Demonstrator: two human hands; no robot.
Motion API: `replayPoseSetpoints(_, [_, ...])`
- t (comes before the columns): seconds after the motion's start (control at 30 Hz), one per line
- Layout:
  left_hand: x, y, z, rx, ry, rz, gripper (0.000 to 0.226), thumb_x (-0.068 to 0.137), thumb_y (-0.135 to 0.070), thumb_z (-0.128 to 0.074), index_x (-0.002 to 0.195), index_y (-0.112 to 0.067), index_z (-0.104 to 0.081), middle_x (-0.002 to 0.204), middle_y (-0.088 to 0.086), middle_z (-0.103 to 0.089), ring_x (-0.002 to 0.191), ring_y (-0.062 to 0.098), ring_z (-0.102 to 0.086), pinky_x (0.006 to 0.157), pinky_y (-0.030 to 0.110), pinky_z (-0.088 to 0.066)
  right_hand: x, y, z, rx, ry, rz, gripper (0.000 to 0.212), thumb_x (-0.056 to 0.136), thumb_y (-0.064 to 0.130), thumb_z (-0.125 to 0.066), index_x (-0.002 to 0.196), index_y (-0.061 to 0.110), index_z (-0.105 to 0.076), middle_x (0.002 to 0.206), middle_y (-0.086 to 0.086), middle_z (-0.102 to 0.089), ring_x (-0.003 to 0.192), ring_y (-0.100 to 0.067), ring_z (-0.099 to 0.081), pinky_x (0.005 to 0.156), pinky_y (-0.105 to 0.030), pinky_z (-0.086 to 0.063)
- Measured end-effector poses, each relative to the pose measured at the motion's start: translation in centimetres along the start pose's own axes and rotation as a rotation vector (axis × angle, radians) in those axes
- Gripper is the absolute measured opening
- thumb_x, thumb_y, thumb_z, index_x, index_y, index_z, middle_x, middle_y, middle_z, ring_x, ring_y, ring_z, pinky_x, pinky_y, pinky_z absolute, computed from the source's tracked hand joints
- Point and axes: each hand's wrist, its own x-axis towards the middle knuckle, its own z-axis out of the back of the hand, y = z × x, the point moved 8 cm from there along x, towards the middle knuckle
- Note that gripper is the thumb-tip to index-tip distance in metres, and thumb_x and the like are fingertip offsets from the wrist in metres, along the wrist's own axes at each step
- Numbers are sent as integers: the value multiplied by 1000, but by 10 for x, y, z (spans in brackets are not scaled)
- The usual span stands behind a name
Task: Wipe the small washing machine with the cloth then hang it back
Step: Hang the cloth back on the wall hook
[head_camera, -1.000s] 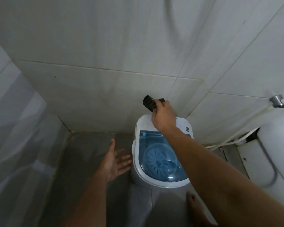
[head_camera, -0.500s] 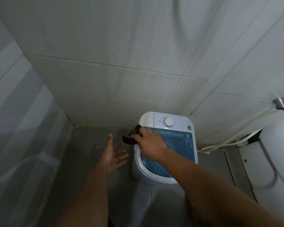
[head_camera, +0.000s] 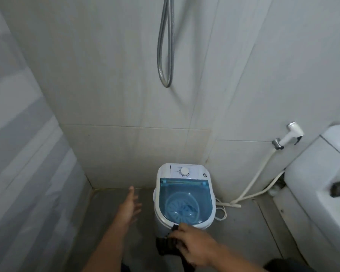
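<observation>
The small white washing machine [head_camera: 185, 193] stands on the grey floor against the tiled wall, with a clear blue lid and a white dial at its back. My right hand [head_camera: 192, 246] grips a dark cloth [head_camera: 166, 245] at the machine's near front edge, low on its front side. My left hand [head_camera: 130, 207] hovers open with fingers spread, to the left of the machine and apart from it.
A metal shower hose [head_camera: 165, 55] loops down the wall above the machine. A white bidet sprayer [head_camera: 290, 134] hangs on the right wall, its hose [head_camera: 251, 185] trailing to the floor. A white toilet [head_camera: 322, 189] fills the right side. A pale curtain [head_camera: 24, 173] covers the left.
My right hand has drawn the cloth from the machine's back, down its left rim, to the near front edge. The view has tilted up and pulled back. My left hand stays open.
</observation>
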Motion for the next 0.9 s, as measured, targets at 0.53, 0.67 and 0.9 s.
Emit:
replayPoseSetpoints(0.53, [-280, -261, -112, 337, 405, -799, 39, 71, -43, -85, 87, -14, -66, 81, 3, -71, 79, 17, -69, 85, 38, -59, -118, 61, 336, 864, -916, -71, 40, 86, 6, -79, 114, 30, -65, 107, 7, -74, 97, -3, -70, 93, -40, -60])
replayPoseSetpoints(0.67, [-329, -311, -113, 347, 434, -955, 25, 76, -22, -80, 87, -8, -62, 81, 14, -68, 77, 28, -68, 85, 54, -56, -133, 80, 379, 863, -922, 14, 63, 74, 37, -91, 128, 34, -57, 120, 8, -70, 105, -3, -68, 93, -31, -58])
replayPoseSetpoints(0.9, [-408, -373, -112, 511, 472, -1057, 10, 72, -19, -67, 71, -21, -58, 70, 4, -58, 67, 21, -56, 65, 34, -44, -139, 105, 447, 553, -956, -127, 113, 46, 104, -51, 144, 50, -42, 130, 5, -42, 133, -17, -39, 110, -37, -41])
